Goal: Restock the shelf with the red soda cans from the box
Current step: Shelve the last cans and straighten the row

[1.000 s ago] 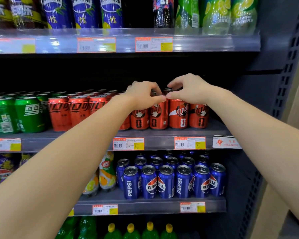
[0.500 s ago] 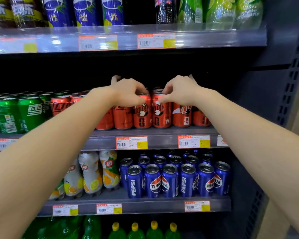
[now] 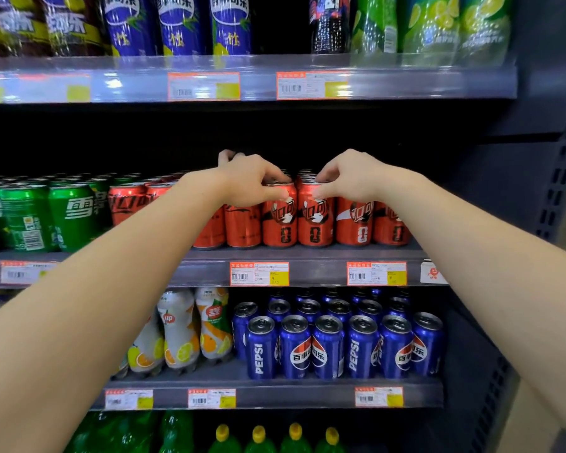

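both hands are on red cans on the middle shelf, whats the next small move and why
Probably let go and draw both hands back. The left hand grips the top of one red soda can, the right hand its neighbour; both stand upright on the middle shelf, in line with the front row, so they look placed.

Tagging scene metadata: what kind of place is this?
Most likely a shop's drinks aisle: tiered shelves with barcoded price tags on their front edges, stocked with rows of red soda cans, blue Pepsi cans and bottles.
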Motion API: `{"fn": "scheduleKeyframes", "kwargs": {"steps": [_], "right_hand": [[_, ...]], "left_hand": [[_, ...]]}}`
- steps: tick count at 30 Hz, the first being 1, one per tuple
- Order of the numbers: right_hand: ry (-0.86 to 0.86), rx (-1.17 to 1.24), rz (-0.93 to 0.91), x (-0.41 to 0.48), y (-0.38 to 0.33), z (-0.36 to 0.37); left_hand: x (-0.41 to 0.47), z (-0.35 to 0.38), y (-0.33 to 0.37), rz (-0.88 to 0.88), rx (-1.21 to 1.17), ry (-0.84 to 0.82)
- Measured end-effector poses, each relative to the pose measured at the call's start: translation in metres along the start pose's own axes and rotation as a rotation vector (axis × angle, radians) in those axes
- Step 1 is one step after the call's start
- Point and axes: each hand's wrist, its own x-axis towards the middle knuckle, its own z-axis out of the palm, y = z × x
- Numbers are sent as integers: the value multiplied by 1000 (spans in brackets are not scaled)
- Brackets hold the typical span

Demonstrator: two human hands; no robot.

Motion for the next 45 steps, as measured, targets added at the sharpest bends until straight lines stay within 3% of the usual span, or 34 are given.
{"fn": "scheduleKeyframes", "kwargs": {"steps": [5,10,21,24,28,45], "right_hand": [[-20,113,17,-9,10,-17],[-111,3,158,-19,34,-36],[-28,32,119,-26,42,-39],[37,81,186,-31,58,-50],[-32,-13,278,-36,67,-47],[-16,98,231,-38,85,-43]], "left_hand": [[-6,-1,2,12,-73,64],[-9,0,3,13,-81,82],[-12,2,10,29,-28,141],[-11,4,13,52,-69,169],[-7,7,21,56,-95,183],[-12,21,19,64,-91,363]]}}
